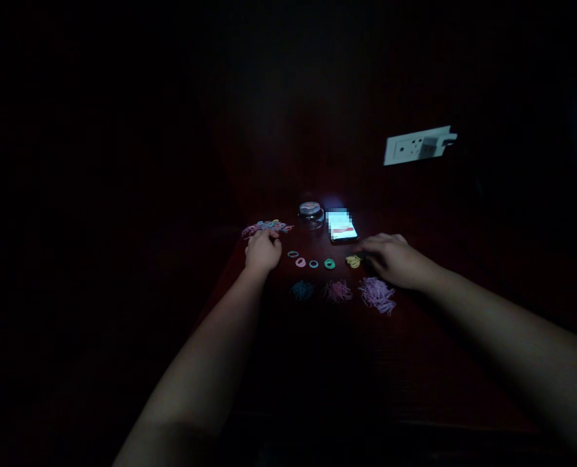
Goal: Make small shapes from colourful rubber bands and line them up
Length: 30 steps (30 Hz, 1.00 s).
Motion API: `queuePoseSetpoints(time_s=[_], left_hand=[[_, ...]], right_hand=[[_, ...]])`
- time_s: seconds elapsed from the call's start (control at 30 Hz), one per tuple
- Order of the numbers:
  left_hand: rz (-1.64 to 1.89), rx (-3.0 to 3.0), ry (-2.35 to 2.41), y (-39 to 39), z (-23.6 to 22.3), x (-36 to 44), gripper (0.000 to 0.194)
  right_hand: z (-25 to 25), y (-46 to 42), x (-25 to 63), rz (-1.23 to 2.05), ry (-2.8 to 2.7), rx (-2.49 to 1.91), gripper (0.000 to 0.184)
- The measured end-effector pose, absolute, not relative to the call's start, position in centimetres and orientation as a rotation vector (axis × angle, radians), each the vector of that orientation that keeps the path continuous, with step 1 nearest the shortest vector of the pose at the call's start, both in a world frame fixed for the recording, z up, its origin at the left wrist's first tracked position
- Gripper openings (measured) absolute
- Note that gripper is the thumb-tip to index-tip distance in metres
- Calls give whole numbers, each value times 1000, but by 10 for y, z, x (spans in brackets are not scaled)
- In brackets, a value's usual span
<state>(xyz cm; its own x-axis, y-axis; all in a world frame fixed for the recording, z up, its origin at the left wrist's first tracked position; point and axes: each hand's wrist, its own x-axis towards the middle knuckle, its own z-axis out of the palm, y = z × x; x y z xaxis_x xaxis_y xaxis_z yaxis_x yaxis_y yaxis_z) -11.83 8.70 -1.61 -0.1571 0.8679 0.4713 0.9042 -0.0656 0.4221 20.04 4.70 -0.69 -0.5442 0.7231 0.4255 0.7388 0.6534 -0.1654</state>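
Note:
My left hand point(263, 251) is at the near edge of a mixed pile of small colored elastic bands point(266, 226). Its fingers are curled inward, and whatever they grip is hidden. Over on the right, my right hand point(390, 258) lies low above the table, palm down, fingers loosely stretched toward a yellow bunch of bands point(353, 261). Between the hands are a green bunch point(330, 264), a blue ring of bands point(313, 264), a pink bunch point(300, 263) and a dark teal band point(293, 254).
Nearer me lie loose heaps of bands: teal point(302, 290), reddish pink point(337, 291) and lilac point(377, 295). Behind stand a lidded clear jar point(311, 214) and a lit phone point(342, 224). A wall socket point(417, 146) with a plug is at right. The dark red table point(346, 363) fades into darkness.

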Motion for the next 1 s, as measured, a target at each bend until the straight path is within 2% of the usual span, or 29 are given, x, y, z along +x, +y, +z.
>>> queuePoseSetpoints(time_s=[0.2, 0.5, 1.0], left_hand=[[-874, -2015, -2330, 99, -26, -130, 35], [-678, -2170, -2283, 102, -32, -130, 45], [-511, -2097, -2290, 112, -27, -117, 48]], right_hand=[[-9, 50, 204, -41, -2353, -1238, 37], [-9, 50, 204, -102, -2291, -1398, 32], [-2, 46, 200, -72, -2244, -1385, 32]])
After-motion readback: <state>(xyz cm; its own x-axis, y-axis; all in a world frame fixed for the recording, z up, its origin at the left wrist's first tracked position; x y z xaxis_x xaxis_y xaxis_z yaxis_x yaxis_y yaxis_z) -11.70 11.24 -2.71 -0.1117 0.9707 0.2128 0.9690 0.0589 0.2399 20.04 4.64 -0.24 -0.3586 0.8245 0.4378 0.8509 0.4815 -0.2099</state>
